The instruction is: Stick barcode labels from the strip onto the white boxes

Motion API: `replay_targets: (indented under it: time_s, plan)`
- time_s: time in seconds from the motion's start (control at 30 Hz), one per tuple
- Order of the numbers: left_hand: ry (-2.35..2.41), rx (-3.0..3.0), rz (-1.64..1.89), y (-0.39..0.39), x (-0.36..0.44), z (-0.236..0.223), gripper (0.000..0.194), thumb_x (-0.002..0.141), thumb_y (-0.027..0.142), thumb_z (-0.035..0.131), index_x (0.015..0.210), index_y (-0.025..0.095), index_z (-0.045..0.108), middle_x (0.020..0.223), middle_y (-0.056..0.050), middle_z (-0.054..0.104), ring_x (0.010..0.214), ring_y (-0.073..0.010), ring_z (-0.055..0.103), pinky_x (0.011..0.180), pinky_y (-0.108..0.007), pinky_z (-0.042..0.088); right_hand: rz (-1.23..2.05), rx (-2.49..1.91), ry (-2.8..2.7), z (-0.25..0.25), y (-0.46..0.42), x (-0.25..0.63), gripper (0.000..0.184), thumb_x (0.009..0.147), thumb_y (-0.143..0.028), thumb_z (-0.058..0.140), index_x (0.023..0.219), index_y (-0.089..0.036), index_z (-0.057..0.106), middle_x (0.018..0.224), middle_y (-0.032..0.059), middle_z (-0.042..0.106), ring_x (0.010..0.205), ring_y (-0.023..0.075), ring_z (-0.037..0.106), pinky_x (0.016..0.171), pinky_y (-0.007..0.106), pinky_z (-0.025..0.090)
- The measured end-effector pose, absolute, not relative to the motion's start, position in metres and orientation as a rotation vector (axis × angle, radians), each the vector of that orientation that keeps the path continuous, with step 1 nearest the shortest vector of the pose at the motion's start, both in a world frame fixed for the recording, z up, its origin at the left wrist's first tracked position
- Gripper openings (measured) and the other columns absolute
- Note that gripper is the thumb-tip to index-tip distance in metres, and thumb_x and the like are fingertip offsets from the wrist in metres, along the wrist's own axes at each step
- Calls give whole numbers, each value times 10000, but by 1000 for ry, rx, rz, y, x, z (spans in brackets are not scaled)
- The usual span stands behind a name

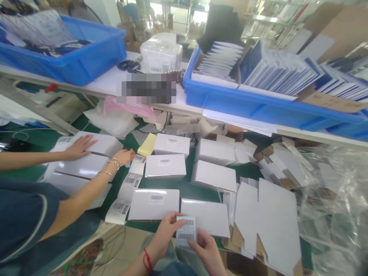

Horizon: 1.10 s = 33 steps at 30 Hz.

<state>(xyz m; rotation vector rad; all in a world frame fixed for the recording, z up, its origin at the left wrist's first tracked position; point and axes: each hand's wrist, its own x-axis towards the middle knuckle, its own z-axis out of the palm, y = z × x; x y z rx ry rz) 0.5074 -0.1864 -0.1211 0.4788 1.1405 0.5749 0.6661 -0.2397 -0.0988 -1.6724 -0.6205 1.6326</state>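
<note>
At the bottom centre, a small sheet of barcode labels (184, 238) is held between my two hands. My left hand (165, 234), with a red cord at its wrist, pinches the upper left edge of the sheet. The thumb of my right hand (205, 247) presses on its lower right side, fingers curled behind. Just beyond the sheet lies a plain white box (205, 215) with no label visible on top. To its left is a white box with a barcode label (153, 205). Farther back stand two more labelled boxes (166, 165) and two plain ones (214, 175).
On the left, a co-worker's hands (82, 146) touch white boxes (80, 165) and a strip of larger labels (126, 188). Flattened white cartons (270, 218) and clear plastic (330, 214) are at right. Blue bins (201, 96) stand on the raised shelf behind.
</note>
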Motion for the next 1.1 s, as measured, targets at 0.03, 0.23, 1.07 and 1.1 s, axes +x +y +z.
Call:
replay_targets:
  time_s: [0.03,0.23,1.07,1.1]
  plan:
    - [1140,458,560,-185,518,-118,293,715,398,739,864,156,669,778,-28,717,726,-181,657,669,-275,501,1591,-1674,-567,-98,-241,672,501,581,-527,867,950,-197,790,976,128,788,970,370,713,959,533,524]
    - [1158,544,537,-182,569,-105,366,681,505,743,667,159,624,637,-1,636,626,-156,569,588,-255,427,1391,-1812,-367,-98,-239,712,461,581,-591,838,741,-167,755,725,84,749,690,243,667,648,329,536]
    - [1535,894,634,-185,601,-121,252,804,435,649,775,191,595,751,-10,629,713,-188,586,678,-321,485,1278,-2006,-473,-137,-223,751,469,710,-586,716,765,-122,761,690,91,747,641,242,666,610,329,538]
    - [1549,1019,664,-186,599,-120,213,840,399,625,789,195,590,781,-13,628,747,-190,590,720,-335,495,1263,-2023,-492,-137,-223,751,477,714,-595,710,755,-122,761,681,91,743,641,243,665,607,327,534]
